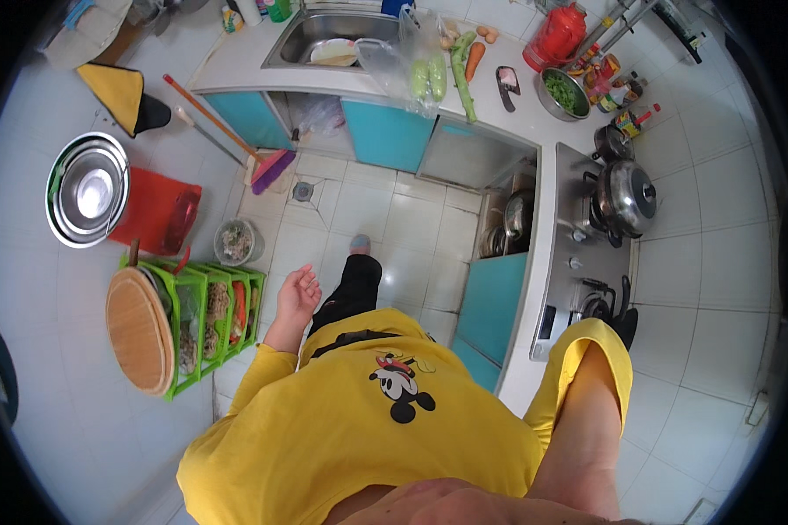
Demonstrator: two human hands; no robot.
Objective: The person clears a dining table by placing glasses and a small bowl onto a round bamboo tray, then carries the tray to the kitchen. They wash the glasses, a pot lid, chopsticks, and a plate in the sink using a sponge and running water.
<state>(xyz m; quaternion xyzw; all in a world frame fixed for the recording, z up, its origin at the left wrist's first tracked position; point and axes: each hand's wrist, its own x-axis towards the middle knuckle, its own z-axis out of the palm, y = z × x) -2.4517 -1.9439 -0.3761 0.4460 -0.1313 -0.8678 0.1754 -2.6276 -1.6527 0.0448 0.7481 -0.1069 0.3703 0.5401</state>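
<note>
My left hand (300, 292) hangs beside my hip with the palm up, fingers loosely curled and apart, holding nothing. It is near a green plastic rack (200, 321) of vegetables, with a round wooden cutting board (140, 331) at its side. The right forearm, in a yellow sleeve, is raised at the lower right, and its hand is out of view. Ahead on the white counter lie light green gourds (428, 79) in a clear plastic bag, a long green stem vegetable (461, 75), a carrot (475, 62) and a cleaver (507, 88) with a pale piece of food on its blade.
A steel sink (335, 29) holds a plate. Right of the cleaver is a steel bowl of greens (563, 94). A lidded pot (626, 199) stands on the gas stove (565, 252). A broom (272, 169) leans left, near a waste bin (238, 242). Cabinet doors stand open.
</note>
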